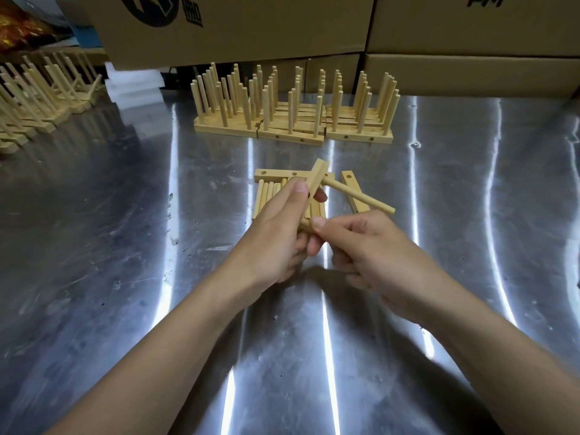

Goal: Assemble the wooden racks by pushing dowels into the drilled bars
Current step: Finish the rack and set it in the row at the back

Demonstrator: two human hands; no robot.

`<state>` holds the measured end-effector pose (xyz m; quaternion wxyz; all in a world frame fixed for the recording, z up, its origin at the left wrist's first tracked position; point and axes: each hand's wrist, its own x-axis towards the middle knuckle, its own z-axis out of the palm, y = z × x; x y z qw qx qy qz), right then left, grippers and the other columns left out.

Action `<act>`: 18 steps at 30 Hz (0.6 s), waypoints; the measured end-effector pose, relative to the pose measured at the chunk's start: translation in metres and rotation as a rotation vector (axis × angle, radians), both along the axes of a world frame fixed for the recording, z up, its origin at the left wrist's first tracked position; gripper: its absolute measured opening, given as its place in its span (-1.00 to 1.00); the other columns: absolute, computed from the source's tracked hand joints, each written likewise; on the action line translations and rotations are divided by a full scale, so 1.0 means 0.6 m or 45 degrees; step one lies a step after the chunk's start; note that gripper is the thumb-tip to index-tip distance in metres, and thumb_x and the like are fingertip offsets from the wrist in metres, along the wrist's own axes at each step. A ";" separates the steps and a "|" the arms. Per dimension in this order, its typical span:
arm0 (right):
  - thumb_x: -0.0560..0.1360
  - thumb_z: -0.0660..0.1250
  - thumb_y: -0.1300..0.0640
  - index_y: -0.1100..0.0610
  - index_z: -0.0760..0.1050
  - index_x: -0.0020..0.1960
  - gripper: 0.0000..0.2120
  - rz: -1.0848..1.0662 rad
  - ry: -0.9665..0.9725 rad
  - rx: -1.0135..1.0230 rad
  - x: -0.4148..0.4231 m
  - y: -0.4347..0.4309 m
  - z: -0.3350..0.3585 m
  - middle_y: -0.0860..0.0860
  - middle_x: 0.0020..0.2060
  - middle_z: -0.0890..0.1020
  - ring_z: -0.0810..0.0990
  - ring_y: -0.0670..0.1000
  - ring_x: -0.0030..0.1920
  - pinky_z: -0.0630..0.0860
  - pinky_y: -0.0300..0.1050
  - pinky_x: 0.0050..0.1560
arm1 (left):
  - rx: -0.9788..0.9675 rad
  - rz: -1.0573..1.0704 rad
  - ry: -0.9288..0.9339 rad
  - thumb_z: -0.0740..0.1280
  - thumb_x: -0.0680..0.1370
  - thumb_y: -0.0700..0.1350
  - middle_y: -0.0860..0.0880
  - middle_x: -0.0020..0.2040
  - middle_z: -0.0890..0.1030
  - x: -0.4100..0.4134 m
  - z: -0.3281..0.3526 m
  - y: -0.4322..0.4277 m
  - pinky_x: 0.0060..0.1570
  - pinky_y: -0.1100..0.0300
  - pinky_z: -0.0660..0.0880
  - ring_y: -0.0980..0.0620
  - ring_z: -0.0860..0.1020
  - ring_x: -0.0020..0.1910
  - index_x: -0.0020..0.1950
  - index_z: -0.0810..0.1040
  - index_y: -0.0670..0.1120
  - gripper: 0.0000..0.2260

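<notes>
Left hand grips the bar, tilted above the tabletop, with one dowel jutting out to the right. Right hand, fingers curled, pinches a second dowel at the bar's lower end. Loose dowels lie just beneath, and racks stand behind.
</notes>
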<state>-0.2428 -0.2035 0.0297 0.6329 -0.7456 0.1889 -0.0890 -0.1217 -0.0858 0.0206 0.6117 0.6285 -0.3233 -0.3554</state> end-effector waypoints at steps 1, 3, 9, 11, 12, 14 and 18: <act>0.72 0.26 -0.04 0.12 0.61 -0.20 -0.60 -0.054 -0.037 -0.343 0.000 0.001 -0.005 -0.15 -0.55 0.33 0.26 -0.10 -0.52 0.21 -0.24 -0.47 | 0.016 0.023 0.022 -0.03 0.78 0.22 -0.03 -0.43 0.33 -0.002 -0.001 -0.002 -0.52 0.30 0.12 0.06 0.17 -0.55 0.19 0.51 0.03 -0.60; 0.71 0.18 -0.17 0.02 0.55 -0.13 -0.63 -0.134 -0.046 -1.004 -0.004 0.005 -0.017 -0.13 -0.49 0.46 0.46 -0.06 -0.42 0.35 -0.10 -0.35 | 0.042 0.064 0.074 -0.01 0.77 0.23 -0.01 -0.43 0.24 -0.004 -0.005 -0.004 -0.54 0.28 0.15 0.05 0.16 -0.54 0.15 0.54 0.06 -0.60; 0.73 0.18 -0.12 -0.02 0.41 -0.28 -0.57 -0.184 -0.138 -0.967 0.003 0.002 -0.030 -0.12 -0.48 0.44 0.45 -0.01 -0.38 0.30 -0.18 -0.34 | 0.049 0.120 0.024 -0.02 0.77 0.25 0.03 -0.45 0.23 -0.007 -0.005 -0.006 -0.52 0.28 0.12 0.07 0.16 -0.54 0.06 0.55 0.13 -0.60; 0.74 0.21 -0.06 0.07 0.48 -0.28 -0.55 -0.141 -0.162 -0.842 0.005 0.001 -0.031 -0.14 -0.52 0.40 0.40 -0.05 -0.42 0.28 -0.22 -0.35 | 0.065 0.120 -0.027 -0.03 0.77 0.24 0.04 -0.47 0.24 -0.008 -0.003 -0.005 -0.52 0.27 0.10 0.06 0.15 -0.54 0.05 0.53 0.11 -0.59; 0.74 0.22 -0.05 0.11 0.49 -0.28 -0.54 -0.116 -0.166 -0.744 0.006 0.001 -0.031 -0.14 -0.54 0.36 0.35 -0.07 -0.46 0.25 -0.23 -0.38 | 0.070 0.114 -0.059 -0.04 0.78 0.22 0.04 -0.48 0.25 -0.007 0.000 -0.004 -0.51 0.27 0.10 0.06 0.15 -0.54 0.06 0.52 0.09 -0.60; 0.74 0.23 -0.03 0.16 0.48 -0.29 -0.53 -0.062 -0.170 -0.444 0.005 -0.001 -0.033 -0.14 -0.56 0.28 0.23 -0.10 -0.51 0.17 -0.22 -0.42 | 0.085 0.096 -0.132 -0.05 0.79 0.19 0.05 -0.49 0.26 -0.005 0.005 -0.001 -0.53 0.27 0.12 0.07 0.15 -0.55 0.12 0.49 0.02 -0.61; 0.73 0.24 -0.02 0.15 0.44 -0.28 -0.55 0.045 -0.122 0.181 0.009 0.002 -0.025 -0.05 -0.52 0.20 0.10 -0.06 -0.53 0.05 -0.26 -0.51 | 0.109 0.066 -0.228 -0.04 0.79 0.15 0.07 -0.48 0.27 0.000 0.015 0.006 -0.56 0.30 0.16 0.13 0.17 -0.57 0.19 0.46 -0.07 -0.61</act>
